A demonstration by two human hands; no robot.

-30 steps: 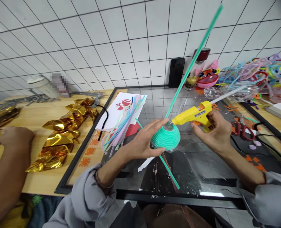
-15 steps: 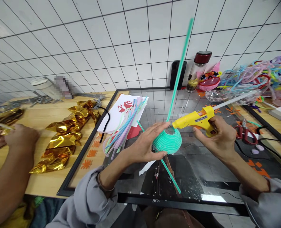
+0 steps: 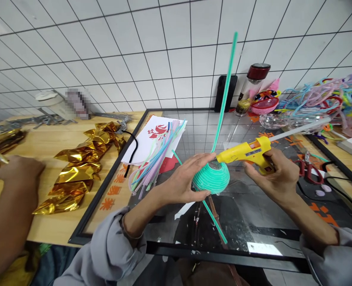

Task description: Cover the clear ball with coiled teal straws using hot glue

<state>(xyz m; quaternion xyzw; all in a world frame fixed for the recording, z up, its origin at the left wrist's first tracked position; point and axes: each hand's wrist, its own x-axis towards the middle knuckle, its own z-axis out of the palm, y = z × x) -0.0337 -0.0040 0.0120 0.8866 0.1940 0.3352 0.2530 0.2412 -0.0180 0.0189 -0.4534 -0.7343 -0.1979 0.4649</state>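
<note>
My left hand (image 3: 188, 178) grips the left side of a round, ribbed green coil (image 3: 213, 180) made of wound pipe cleaner, fingers on top and thumb below. From its upper rim one green pipe cleaner (image 3: 226, 91) sticks up, and another green length (image 3: 214, 222) runs out underneath toward the table's front. In my right hand (image 3: 275, 171) is a yellow hot glue gun (image 3: 247, 153), with a white glue stick (image 3: 301, 129) jutting from its back. Its nozzle meets the coil's upper rim near my left fingertips; whether glue flows there is too small to tell.
Loose pastel pipe cleaners (image 3: 155, 159) lie on white paper (image 3: 140, 139). Gold foil (image 3: 77, 171) and a co-worker's hand (image 3: 18, 169) are on the left. A phone (image 3: 224, 93), a glass bottle (image 3: 247, 95) and tangled pipe cleaners (image 3: 325, 95) stand behind; red-handled scissors (image 3: 310, 172) lie right.
The view has shifted slightly. The glue gun's nozzle stays at the coil's rim, and both hands keep their holds. The co-worker's hand has moved a little.
</note>
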